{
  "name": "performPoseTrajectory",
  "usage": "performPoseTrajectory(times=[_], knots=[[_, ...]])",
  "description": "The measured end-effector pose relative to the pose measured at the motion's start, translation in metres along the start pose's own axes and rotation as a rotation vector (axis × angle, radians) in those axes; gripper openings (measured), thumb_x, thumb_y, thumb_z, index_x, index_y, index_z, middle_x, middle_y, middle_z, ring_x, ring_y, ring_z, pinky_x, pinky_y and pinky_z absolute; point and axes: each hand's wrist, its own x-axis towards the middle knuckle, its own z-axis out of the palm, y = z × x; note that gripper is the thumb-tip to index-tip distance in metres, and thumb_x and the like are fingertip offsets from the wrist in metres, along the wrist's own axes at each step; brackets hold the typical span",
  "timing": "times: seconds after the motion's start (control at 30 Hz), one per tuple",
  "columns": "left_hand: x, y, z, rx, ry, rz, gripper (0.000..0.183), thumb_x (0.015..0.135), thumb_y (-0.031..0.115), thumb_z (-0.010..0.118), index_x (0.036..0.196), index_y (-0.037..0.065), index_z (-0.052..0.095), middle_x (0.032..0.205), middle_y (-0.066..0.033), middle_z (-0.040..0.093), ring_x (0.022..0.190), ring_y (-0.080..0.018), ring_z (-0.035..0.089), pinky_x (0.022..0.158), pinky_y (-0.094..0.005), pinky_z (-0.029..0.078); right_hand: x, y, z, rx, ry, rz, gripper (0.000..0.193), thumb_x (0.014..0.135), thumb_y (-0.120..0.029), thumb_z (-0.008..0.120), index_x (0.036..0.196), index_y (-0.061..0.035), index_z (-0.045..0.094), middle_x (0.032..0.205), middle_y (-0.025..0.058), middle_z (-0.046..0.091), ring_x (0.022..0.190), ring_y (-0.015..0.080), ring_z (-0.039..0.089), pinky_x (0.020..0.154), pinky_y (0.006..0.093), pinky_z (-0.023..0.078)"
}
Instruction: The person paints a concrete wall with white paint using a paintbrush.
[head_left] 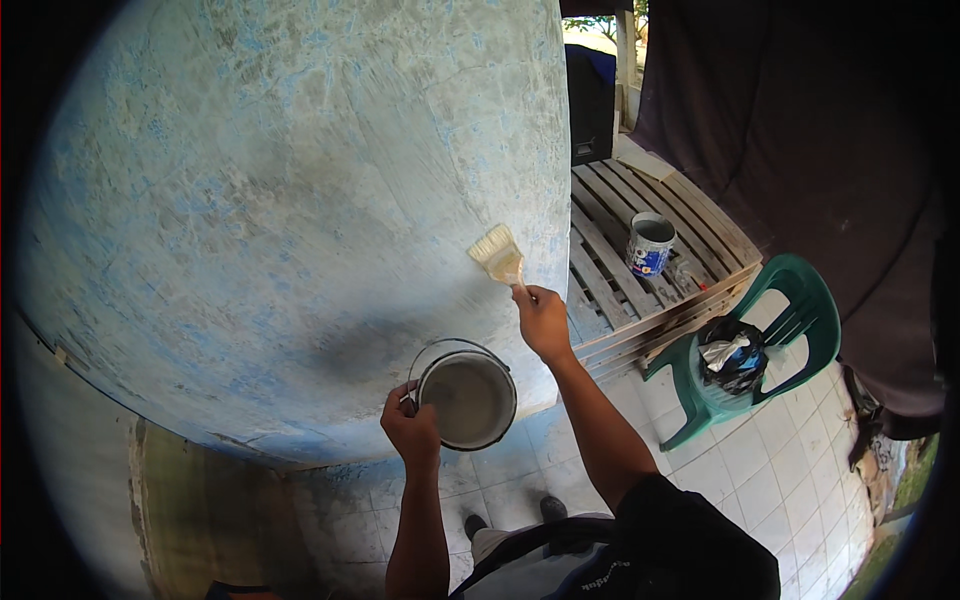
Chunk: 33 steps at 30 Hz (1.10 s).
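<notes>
My right hand [544, 322] is closed round the handle of a wide paintbrush [497, 250]. Its pale bristles point up and to the left, close to a worn wall [300, 180] with patchy pale grey and blue paint; whether they touch it I cannot tell. Lower and to the left, my left hand [411, 428] grips the left rim of a dark bucket [466, 400]. Greyish liquid shows inside, and the thin wire handle stands up behind the rim. The fingers on the bucket's far side are partly hidden.
Right of the wall is a slatted wooden platform [610, 215] bearing an open paint can [651, 245]. A green plastic chair [810, 310] holds a black plastic bag [735, 357]. Pale tiles [740, 480] cover the floor; a dark cloth [800, 130] hangs at the right.
</notes>
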Motion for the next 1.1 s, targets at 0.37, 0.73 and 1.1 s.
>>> performPoseTrajectory(times=[0.37,0.73,1.1], knots=[[-0.008,0.028,-0.012,-0.037,0.048,0.03,0.039,0.076,-0.01,0.053,0.114,-0.009,0.064,0.079,-0.008,0.07,0.065,-0.0079,0.06,0.063,-0.0217,0.044,-0.045,0.07,-0.021,-0.147,0.039,0.164,0.038,0.099,-0.034,0.062,0.093,0.0015,0.074,0.076,0.0251,0.068,0.072,0.04,0.07,0.067,0.0473,0.051],[-0.001,0.039,0.018,-0.076,-0.004,0.035,0.04,0.074,-0.01,0.054,0.113,-0.008,0.064,0.091,-0.0106,0.073,0.074,-0.014,0.067,0.067,-0.0253,0.049,-0.009,0.035,-0.024,-0.591,0.106,-0.148,0.036,0.101,-0.024,0.059,0.133,-0.0101,0.066,0.084,0.0199,0.067,0.072,0.0392,0.067,0.069,0.0513,0.053],[0.01,0.036,0.052,-0.166,-0.082,0.087,0.039,0.074,-0.012,0.054,0.112,-0.007,0.065,0.077,-0.0041,0.068,0.063,-0.0054,0.057,0.058,-0.0212,0.041,-0.032,0.057,-0.113,-0.318,-0.045,-0.089,0.03,0.091,-0.019,0.072,0.11,0.0031,0.071,0.085,0.0221,0.072,0.077,0.0364,0.071,0.072,0.0423,0.054]])
